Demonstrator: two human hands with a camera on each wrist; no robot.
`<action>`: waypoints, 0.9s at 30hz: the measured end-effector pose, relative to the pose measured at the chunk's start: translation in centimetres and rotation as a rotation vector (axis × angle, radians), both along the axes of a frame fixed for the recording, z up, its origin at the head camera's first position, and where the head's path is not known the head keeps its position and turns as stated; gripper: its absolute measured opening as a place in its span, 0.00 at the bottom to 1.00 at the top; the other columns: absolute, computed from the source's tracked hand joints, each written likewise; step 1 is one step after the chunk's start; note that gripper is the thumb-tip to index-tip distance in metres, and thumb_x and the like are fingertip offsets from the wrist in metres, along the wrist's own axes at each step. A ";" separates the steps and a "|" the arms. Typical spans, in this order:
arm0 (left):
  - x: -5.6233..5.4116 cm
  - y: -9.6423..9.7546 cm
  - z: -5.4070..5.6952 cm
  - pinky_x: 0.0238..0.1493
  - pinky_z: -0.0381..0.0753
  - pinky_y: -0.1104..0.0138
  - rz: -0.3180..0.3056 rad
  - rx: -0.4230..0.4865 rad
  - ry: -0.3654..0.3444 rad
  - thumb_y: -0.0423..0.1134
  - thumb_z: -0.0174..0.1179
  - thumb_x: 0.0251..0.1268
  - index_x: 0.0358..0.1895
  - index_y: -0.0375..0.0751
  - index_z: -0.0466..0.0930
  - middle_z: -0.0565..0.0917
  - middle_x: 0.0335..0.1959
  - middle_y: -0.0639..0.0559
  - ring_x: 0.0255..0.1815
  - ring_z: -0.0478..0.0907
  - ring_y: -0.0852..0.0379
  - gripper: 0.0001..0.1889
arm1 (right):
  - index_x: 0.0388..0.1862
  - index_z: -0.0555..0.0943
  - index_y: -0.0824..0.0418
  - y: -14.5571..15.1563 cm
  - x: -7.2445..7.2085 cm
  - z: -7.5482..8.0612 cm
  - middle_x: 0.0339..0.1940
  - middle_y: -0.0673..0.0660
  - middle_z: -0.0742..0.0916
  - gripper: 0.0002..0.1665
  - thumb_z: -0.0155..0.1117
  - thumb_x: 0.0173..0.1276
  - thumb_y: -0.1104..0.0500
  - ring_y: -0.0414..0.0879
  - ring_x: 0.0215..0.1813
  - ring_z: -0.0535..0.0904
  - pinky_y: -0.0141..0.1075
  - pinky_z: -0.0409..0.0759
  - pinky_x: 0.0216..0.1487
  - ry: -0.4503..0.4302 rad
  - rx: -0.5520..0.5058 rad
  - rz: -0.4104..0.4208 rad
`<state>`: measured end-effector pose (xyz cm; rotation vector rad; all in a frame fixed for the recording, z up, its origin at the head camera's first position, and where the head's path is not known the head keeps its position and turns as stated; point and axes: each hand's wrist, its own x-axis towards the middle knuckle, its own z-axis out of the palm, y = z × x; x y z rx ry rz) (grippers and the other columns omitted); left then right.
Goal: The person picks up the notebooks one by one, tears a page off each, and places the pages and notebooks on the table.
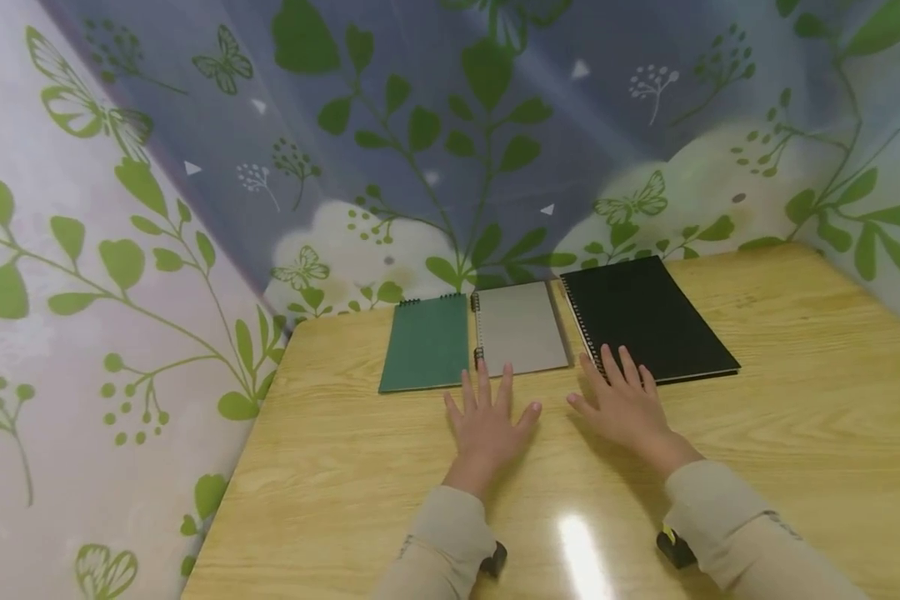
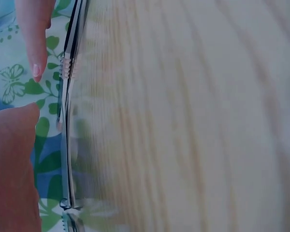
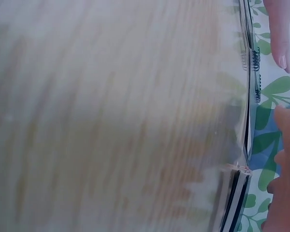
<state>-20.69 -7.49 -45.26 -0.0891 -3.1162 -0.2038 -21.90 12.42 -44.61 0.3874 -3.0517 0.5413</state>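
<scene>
Three spiral notebooks lie in a row at the back of the table: a green notebook point(image 1: 424, 343) on the left, a grey notebook point(image 1: 521, 327) in the middle and a larger black notebook point(image 1: 645, 317) on the right. Both hands are held palm down with fingers spread and nothing in them. My left hand point(image 1: 489, 425) is just in front of the grey notebook, its fingertips by the lower edge. Beside the black notebook's lower left corner is my right hand point(image 1: 626, 408), its fingertips overlapping that corner in the head view. Whether either hand touches a notebook, I cannot tell.
The wooden table point(image 1: 330, 467) reaches a patterned curtain point(image 1: 390, 125) at the back and left, printed with green leaves and butterflies. A bright light reflection shows on the tabletop between the forearms. Dark straps point(image 1: 675, 547) sit under the sleeves.
</scene>
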 end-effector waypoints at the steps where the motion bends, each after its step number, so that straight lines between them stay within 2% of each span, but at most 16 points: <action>1: 0.0 0.1 0.0 0.67 0.34 0.38 -0.001 0.001 0.005 0.72 0.28 0.62 0.73 0.63 0.36 0.36 0.76 0.47 0.75 0.30 0.41 0.38 | 0.74 0.51 0.57 0.0 0.0 0.0 0.74 0.68 0.52 0.42 0.44 0.69 0.36 0.66 0.74 0.39 0.63 0.41 0.68 0.007 -0.002 -0.002; 11: -0.1 0.1 0.0 0.67 0.35 0.38 0.005 0.018 0.004 0.71 0.31 0.63 0.73 0.62 0.39 0.38 0.76 0.47 0.75 0.33 0.41 0.38 | 0.70 0.57 0.67 -0.2 -0.1 0.5 0.71 0.72 0.56 0.40 0.53 0.67 0.45 0.68 0.71 0.46 0.64 0.50 0.65 0.041 -0.034 0.019; 14: 0.0 -0.3 0.2 0.68 0.37 0.39 -0.013 0.055 0.020 0.68 0.36 0.64 0.73 0.61 0.45 0.43 0.75 0.46 0.75 0.36 0.40 0.36 | 0.68 0.61 0.68 -0.7 -0.2 0.5 0.69 0.72 0.60 0.37 0.54 0.67 0.48 0.68 0.70 0.50 0.65 0.54 0.63 0.081 -0.072 0.048; 17: 0.4 -0.9 0.5 0.69 0.44 0.41 -0.076 0.121 0.039 0.61 0.43 0.66 0.70 0.58 0.58 0.53 0.73 0.46 0.74 0.43 0.41 0.30 | 0.64 0.66 0.68 -1.2 -0.3 0.3 0.68 0.72 0.63 0.31 0.54 0.67 0.50 0.68 0.68 0.54 0.65 0.57 0.61 0.101 -0.118 0.077; 21: 0.8 -1.7 1.1 0.66 0.60 0.48 -0.171 0.236 0.059 0.53 0.50 0.67 0.61 0.52 0.72 0.70 0.65 0.49 0.69 0.61 0.45 0.21 | 0.57 0.73 0.67 -1.6 -0.2 0.1 0.67 0.70 0.65 0.24 0.53 0.68 0.52 0.67 0.67 0.55 0.64 0.57 0.62 0.089 -0.170 0.087; 24: 1.0 -2.2 1.6 0.63 0.66 0.52 -0.187 0.293 0.061 0.49 0.51 0.67 0.57 0.49 0.75 0.76 0.59 0.50 0.63 0.69 0.49 0.18 | 0.54 0.75 0.65 -2.1 -0.3 0.1 0.67 0.70 0.65 0.21 0.53 0.68 0.53 0.67 0.67 0.55 0.63 0.56 0.63 0.086 -0.212 0.100; 27: 1.0 -2.9 1.8 0.61 0.69 0.55 -0.173 0.328 0.049 0.48 0.51 0.67 0.56 0.48 0.76 0.78 0.56 0.51 0.60 0.72 0.50 0.18 | 0.52 0.76 0.65 -2.7 -0.5 0.2 0.66 0.70 0.65 0.19 0.54 0.68 0.54 0.68 0.66 0.56 0.64 0.57 0.62 0.091 -0.247 0.124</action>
